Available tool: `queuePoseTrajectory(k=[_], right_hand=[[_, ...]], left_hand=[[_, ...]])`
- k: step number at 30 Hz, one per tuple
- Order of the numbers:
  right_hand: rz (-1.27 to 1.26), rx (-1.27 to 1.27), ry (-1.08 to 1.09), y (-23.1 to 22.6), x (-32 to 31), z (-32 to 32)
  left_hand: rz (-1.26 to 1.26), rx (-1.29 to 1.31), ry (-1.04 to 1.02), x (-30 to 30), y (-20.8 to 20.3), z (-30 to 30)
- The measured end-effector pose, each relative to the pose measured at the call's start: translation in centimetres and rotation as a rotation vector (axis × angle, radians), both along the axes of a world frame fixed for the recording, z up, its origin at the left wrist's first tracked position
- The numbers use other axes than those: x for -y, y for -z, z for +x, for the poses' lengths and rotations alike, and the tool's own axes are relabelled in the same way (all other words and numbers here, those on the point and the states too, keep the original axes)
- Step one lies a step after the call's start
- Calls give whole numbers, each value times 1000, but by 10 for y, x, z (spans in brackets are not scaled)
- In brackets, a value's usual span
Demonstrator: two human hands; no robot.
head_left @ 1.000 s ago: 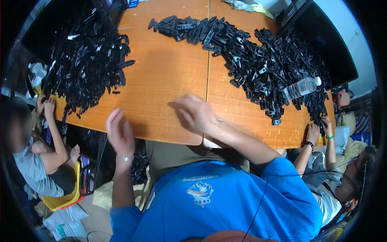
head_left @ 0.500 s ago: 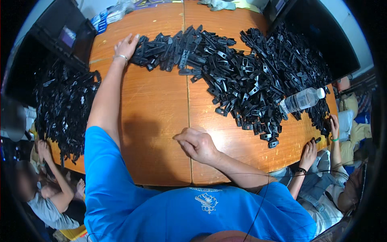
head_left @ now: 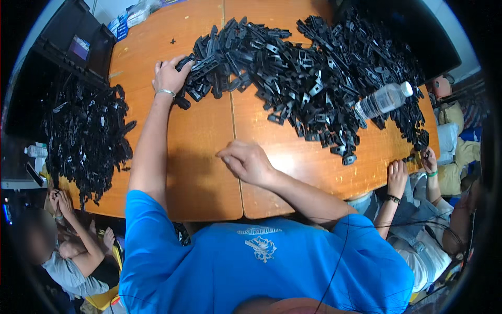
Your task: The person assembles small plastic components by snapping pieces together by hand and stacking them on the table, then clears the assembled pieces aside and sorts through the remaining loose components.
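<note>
The left hand (head_left: 170,78) reaches far over the worktop (head_left: 201,175) to the left end of a long heap of black plastic pieces (head_left: 285,78). Its fingers are bent and slightly spread, with thumb and fingertips against the outermost pieces; whether they pinch any of them, I cannot tell. A metal bracelet (head_left: 166,92) circles that wrist. The right hand (head_left: 248,162) is nearer the body, over the bare wood by the seam (head_left: 236,131) between 2 boards. Its fingers are loosely curled and its forefinger points left, with the thumb standing apart from it; whether the hand touches the wood is unclear.

From the left hand the heap curves across the seam and widens toward the right. A clear bottle (head_left: 384,100) with a white cap lies tilted on its right part. Beyond the left hand, 1 small black piece (head_left: 173,41) lies alone. A 2nd black heap (head_left: 86,136) covers the left side of the worktop.

Farther out, 2 co-workers sit at the sides: the hands (head_left: 61,203) at left are by the 2nd heap's near end, and the hands (head_left: 397,178) at right are at the worktop's edge.
</note>
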State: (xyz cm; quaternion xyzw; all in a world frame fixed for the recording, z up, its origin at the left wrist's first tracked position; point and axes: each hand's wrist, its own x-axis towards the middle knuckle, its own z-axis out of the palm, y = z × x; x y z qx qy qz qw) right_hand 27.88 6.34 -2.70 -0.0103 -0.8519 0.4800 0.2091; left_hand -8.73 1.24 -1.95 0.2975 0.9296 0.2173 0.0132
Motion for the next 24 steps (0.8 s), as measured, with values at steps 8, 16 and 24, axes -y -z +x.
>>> queuePoseTrajectory(k=[8,16,24], right_hand=[[121,-124,-38,-15,-7,10],[418,97,398,-46,-97,51],[674,315,283,-43,-100,16]], left_hand=[[147,-198,-33,63,7,87],[306,-178,193,134,5,183],[653,-44,149,174,-5,254]])
